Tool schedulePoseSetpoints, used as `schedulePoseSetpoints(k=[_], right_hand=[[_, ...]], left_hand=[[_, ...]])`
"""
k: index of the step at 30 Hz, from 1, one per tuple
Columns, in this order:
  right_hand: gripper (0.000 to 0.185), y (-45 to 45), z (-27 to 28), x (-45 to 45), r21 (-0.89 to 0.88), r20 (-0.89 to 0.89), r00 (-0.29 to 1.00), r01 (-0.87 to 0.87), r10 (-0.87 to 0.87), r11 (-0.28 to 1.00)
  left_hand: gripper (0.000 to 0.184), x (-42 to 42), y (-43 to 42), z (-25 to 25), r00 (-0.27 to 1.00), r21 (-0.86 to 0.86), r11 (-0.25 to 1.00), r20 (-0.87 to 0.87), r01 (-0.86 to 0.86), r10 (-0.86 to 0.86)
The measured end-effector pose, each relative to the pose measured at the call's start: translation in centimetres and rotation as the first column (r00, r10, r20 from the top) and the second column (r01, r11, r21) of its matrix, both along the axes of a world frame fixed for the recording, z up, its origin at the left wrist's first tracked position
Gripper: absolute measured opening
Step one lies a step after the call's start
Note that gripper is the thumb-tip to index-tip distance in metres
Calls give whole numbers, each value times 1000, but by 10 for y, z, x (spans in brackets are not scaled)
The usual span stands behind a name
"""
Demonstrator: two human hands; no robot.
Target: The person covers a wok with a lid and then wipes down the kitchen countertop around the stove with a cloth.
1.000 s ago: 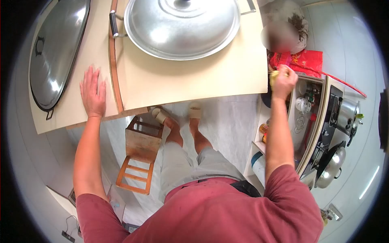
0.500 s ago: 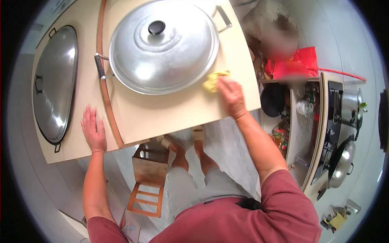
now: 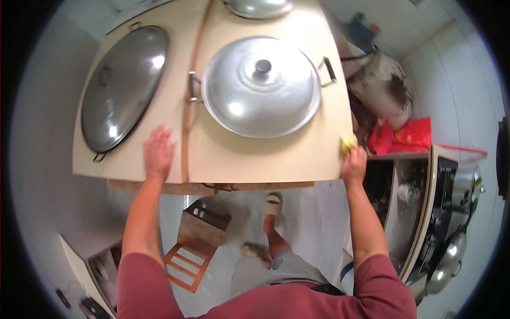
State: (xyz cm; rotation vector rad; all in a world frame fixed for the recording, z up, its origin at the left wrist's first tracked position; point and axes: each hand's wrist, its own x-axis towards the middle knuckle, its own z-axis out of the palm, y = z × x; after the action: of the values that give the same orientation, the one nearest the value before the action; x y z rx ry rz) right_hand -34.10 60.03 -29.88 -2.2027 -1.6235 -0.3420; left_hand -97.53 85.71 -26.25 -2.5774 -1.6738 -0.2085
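Observation:
My left hand (image 3: 159, 153) lies with fingers spread on the pale tabletop (image 3: 255, 162), left of the brown seam strip. My right hand (image 3: 354, 165) is closed on a yellow cloth (image 3: 348, 143) at the table's right edge. Between the hands and farther back sits a large pan with a domed silver lid (image 3: 249, 101), its black knob on top and a handle on each side. To the left, a big dark-rimmed oval-looking lid (image 3: 125, 87) rests on the table beyond my left hand.
Another silver lid (image 3: 259, 6) stands at the back. Below the table's front is a wooden chair (image 3: 199, 234). A person (image 3: 380, 90) is beyond the right edge, near a red bag (image 3: 414, 135). At right, a counter carries a stove (image 3: 438, 212) and pots.
The right hand with the yellow cloth went from off the right edge to beside the lidded pan, then back to the right edge. The view has shifted, showing another lid behind.

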Motion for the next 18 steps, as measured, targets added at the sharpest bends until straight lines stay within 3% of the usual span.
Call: schedulePoseSetpoints(k=[1,3,4,5,6,7,8,9,10,11,12,13,15,16,17,18], right_hand=[[12,-23,-2,-1,-47,-34,999,21,-22,999],[8,-60,-6,6,-163,-94,995,27,-42,986],[10,-76,-2,10,-214,-119,990,46,-73,976],[13,-84,-1,13,-265,-144,985,52,-93,963],[19,-91,6,11,-200,-195,979,26,-66,979],[21,-92,39,-10,-274,-516,821,111,-243,955],[23,-107,23,12,-453,-470,822,88,-321,887],[29,-140,-64,73,-533,-630,606,118,-486,838],[27,-174,-114,102,-566,-714,459,65,-528,822],[26,-185,-135,109,-595,-765,299,11,-570,804],[26,-189,-111,77,-567,-823,-65,52,-564,822],[26,-205,-91,41,-559,-773,-418,95,-477,824],[31,-211,-67,-25,-515,-782,-485,147,-392,845],[34,-216,-61,-50,-434,-754,-579,84,-311,897],[40,-216,-49,-83,-378,-746,-602,32,-284,925],[46,-216,-31,-121,-323,-737,-624,-12,-260,946]], left_hand=[[55,7,-4,2,995,-8,998,-72,-63,62],[51,23,-18,2,984,-11,985,-45,-175,174],[52,24,-19,-29,964,-33,965,53,-259,260],[58,55,-56,3,961,-30,962,34,-272,273],[62,61,-89,8,987,-22,987,28,-158,159],[63,75,-138,32,972,-19,993,206,-114,115],[64,82,-184,57,929,-277,959,339,-56,152],[60,77,-235,66,944,-106,986,317,127,-88],[53,66,-294,75,879,-237,958,475,164,-33],[55,47,-357,66,891,-304,936,454,179,-23],[54,26,-425,53,856,-450,878,507,165,99],[54,4,-502,42,843,-598,799,463,70,273],[54,-64,-654,16,790,-829,556,302,-58,534],[57,-98,-707,48,826,-942,296,41,-156,563],[59,-139,-807,23,743,-920,174,-160,-350,650],[72,-178,-917,-12,512,-829,6,-339,-560,789]])
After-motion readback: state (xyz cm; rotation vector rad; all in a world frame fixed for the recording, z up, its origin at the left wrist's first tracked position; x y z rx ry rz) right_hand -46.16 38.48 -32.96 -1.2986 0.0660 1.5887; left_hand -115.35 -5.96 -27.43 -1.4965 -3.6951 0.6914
